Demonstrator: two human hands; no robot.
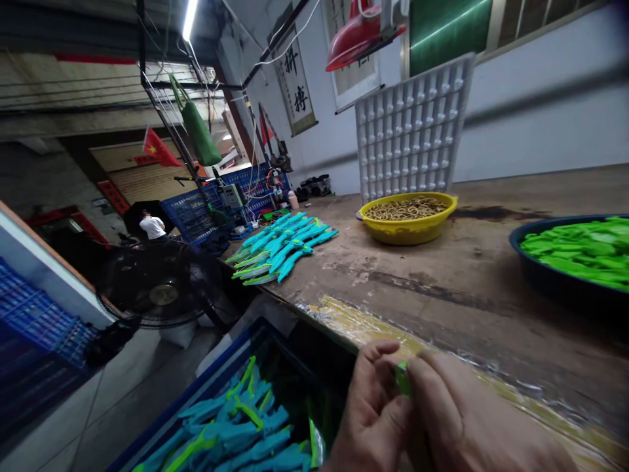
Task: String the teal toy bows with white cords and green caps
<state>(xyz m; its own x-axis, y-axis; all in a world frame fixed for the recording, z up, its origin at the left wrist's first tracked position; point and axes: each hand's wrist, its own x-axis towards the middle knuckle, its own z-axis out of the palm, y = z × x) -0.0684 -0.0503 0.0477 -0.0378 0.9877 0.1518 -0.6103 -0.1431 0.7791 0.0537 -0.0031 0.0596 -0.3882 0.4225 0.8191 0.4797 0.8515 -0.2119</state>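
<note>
My left hand [371,416] and my right hand [466,413] are close together at the table's front edge, with fingers curled around a small lime-green plastic piece [403,379]. Only its tip shows; the fingers hide the rest. Below and to the left, a dark blue crate [268,328] holds a heap of teal and lime-green plastic parts [236,432]. A green-edged, pale piece [317,446] is right beside my left hand.
On the wooden table [393,282] lies a stack of teal-and-lime parts [285,246]. A yellow basin [407,229] holds brass-coloured rings or springs; a dark basin [521,255] holds lime-green pieces. A floor fan [162,295] stands left, with a person [153,226] farther back.
</note>
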